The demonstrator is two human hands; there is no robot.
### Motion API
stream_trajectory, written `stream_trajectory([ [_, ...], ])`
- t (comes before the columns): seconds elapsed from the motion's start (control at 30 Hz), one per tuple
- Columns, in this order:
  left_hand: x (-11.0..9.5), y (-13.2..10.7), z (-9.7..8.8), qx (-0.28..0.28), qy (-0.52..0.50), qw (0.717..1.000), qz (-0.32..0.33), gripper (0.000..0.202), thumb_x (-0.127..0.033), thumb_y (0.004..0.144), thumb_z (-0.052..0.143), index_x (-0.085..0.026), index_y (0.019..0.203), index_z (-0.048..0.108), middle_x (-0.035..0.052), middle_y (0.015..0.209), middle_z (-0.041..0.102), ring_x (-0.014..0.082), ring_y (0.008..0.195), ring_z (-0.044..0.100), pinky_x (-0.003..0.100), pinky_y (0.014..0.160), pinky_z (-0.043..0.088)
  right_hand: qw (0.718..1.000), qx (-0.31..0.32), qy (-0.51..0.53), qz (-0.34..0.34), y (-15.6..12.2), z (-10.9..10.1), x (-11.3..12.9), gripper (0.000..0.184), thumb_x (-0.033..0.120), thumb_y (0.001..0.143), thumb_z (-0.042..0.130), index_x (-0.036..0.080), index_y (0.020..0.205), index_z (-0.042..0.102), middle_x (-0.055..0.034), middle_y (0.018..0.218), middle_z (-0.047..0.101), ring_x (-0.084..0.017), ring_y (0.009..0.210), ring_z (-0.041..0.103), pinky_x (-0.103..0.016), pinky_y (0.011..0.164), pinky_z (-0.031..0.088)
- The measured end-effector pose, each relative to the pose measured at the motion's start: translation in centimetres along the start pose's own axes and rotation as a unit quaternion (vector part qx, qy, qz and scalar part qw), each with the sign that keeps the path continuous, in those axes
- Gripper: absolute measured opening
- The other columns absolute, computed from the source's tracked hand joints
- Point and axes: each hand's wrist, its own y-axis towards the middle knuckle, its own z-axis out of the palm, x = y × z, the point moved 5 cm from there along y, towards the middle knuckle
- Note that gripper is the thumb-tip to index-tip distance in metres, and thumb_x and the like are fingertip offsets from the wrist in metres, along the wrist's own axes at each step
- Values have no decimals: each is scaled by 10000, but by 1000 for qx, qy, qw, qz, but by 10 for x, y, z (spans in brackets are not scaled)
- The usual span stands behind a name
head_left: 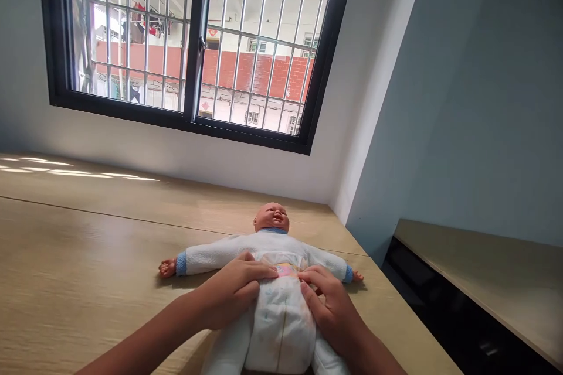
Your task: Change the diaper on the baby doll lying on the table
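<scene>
A baby doll lies on its back on a wooden table, head away from me and arms stretched out to both sides. It wears a white fleecy top with blue cuffs and collar, and white leg coverings. A white diaper covers its front up to the waist, where a pink and yellow patterned band shows. My left hand is closed at the left end of that band, fingertips pressed on the diaper. At the right end, my right hand pinches the diaper's edge between thumb and fingers.
The wooden tabletop reaches to the wall, with a seam running across it. A dark-framed window with metal bars is above. Beyond the table's right edge stands a lower surface with a dark front.
</scene>
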Motion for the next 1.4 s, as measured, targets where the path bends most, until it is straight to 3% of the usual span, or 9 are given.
stream_trajectory([
  [0.1, 8, -9, -2, 81, 96, 992, -12, 373, -284, 933, 523, -260, 1258, 703, 8, 1292, 660, 281, 1219, 539, 373, 1100, 398, 1000, 14, 6, 14, -3, -18, -4, 239, 329, 948, 510, 176, 892, 687, -57, 878, 661, -204, 820, 584, -332, 768, 460],
  [0.17, 12, -16, -10, 87, 105, 991, -14, 394, -329, 955, 541, -277, 1333, 641, 20, 1347, 616, 263, 1273, 518, 361, 1114, 402, 997, 63, 17, 30, -6, -28, -3, 204, 318, 923, 542, 180, 848, 672, -36, 814, 650, -191, 771, 573, -317, 729, 450],
  [0.4, 9, -19, -18, 145, 132, 980, 21, 507, -205, 835, 717, -308, 1320, 610, 4, 1438, 550, 227, 1371, 453, 363, 1171, 358, 973, 205, 75, 75, -17, -28, 6, 97, 139, 741, 632, 184, 819, 597, 3, 827, 614, -158, 773, 549, -265, 687, 431],
  [0.63, -4, -11, 4, 85, 256, 956, 118, 262, -130, 851, 645, -244, 1086, 667, 8, 1166, 669, 177, 1068, 591, 299, 950, 478, 987, 128, 69, 69, -14, -3, 2, 156, 215, 774, 631, 192, 714, 488, 45, 658, 502, -113, 624, 393, -252, 543, 288],
  [0.87, 2, -6, 23, 42, 429, 881, 194, 246, 25, 752, 436, -182, 820, 550, 25, 877, 634, 170, 779, 511, 287, 711, 406, 996, 51, 8, 68, -15, 9, 4, 241, 233, 807, 576, 200, 647, 399, 42, 619, 460, -116, 616, 347, -270, 548, 235],
  [1.0, 2, -7, 10, 31, 366, 920, 139, 217, -24, 826, 459, -197, 894, 570, 13, 951, 634, 163, 865, 553, 269, 752, 420, 981, 129, 115, 90, -14, -6, 1, 182, 239, 796, 610, 186, 699, 465, 42, 674, 460, -116, 656, 384, -248, 578, 292],
  [1.17, 11, -12, -20, 67, 227, 971, -3, 146, -205, 869, 614, -242, 1009, 626, 5, 1086, 613, 132, 853, 548, 241, 753, 457, 974, 136, 145, 104, -9, -20, -11, 147, 219, 770, 636, 176, 728, 501, 36, 692, 485, -118, 660, 423, -242, 591, 320],
  [1.3, 26, -12, -34, 48, 173, 981, -80, 246, -251, 815, 687, -234, 1055, 634, 25, 1059, 608, 150, 878, 568, 246, 750, 472, 984, 118, 94, 94, -7, -11, -18, 139, 240, 784, 615, 174, 713, 515, 24, 681, 520, -127, 649, 436, -254, 591, 328],
  [1.4, 31, -8, -26, 48, 209, 975, -52, 143, -234, 825, 658, -219, 965, 632, 8, 977, 604, 135, 820, 561, 231, 707, 457, 993, 77, 46, 81, -7, -4, -22, 181, 234, 787, 600, 182, 661, 480, 32, 630, 511, -125, 624, 420, -257, 575, 303],
])
